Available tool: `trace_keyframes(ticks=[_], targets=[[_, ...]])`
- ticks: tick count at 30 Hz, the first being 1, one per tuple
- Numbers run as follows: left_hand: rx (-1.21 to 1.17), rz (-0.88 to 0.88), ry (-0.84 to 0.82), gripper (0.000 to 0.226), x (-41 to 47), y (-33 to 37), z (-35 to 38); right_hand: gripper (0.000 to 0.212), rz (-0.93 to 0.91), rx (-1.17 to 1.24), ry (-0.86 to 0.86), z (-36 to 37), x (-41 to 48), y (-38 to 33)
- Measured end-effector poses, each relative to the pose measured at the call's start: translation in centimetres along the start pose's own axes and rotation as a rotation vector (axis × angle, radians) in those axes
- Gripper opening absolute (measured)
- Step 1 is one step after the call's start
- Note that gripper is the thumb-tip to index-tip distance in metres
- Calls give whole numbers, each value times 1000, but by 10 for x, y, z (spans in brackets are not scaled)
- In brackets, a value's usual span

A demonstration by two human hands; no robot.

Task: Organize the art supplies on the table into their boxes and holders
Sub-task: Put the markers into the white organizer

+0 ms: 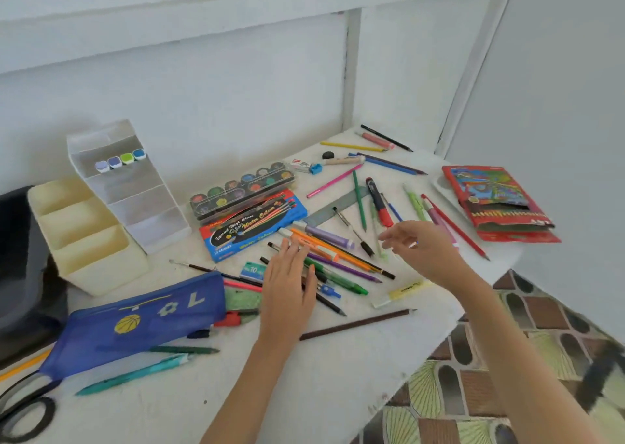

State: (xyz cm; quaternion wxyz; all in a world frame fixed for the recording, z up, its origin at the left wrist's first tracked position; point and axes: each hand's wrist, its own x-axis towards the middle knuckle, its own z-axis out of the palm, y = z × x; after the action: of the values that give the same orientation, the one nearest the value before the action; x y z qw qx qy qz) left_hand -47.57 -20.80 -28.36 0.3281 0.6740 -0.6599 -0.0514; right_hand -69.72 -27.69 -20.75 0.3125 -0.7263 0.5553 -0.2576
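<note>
Pencils, pens and markers lie scattered across the white table. My left hand rests flat on the pile in the middle, fingers apart, holding nothing. My right hand hovers just right of it with fingers spread, empty. A white tiered holder with several marker caps and a cream compartment holder stand at the back left. A blue pencil pouch lies at the left front. A red coloured-pencil box lies open at the right.
A watercolour paint set sits on a blue watercolour box behind my left hand. A grey ruler, a blue sharpener and erasers lie further back. Black scissors handles show at the lower left. The table's curved edge drops to patterned floor on the right.
</note>
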Motion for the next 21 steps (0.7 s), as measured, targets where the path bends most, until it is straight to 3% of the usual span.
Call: trace_keyframes(ticks=[2,5,10,16,21], targets=[[18,11,-19,46,0,-1,0,25,-6,-109,-73,-13,-13,16],[28,17,-35,51,0,-1,2,27,-8,-365,-344,-20,-29,29],[33,-12,-63,44,-1,0,4,25,8,-392,-337,-16,-33,30],[6,-40,-68,49,-3,4,2,17,-29,-199,-341,-19,-35,11],[-151,-91,39,42,-6,6,-5,21,-87,188,-167,-18,-30,-36]])
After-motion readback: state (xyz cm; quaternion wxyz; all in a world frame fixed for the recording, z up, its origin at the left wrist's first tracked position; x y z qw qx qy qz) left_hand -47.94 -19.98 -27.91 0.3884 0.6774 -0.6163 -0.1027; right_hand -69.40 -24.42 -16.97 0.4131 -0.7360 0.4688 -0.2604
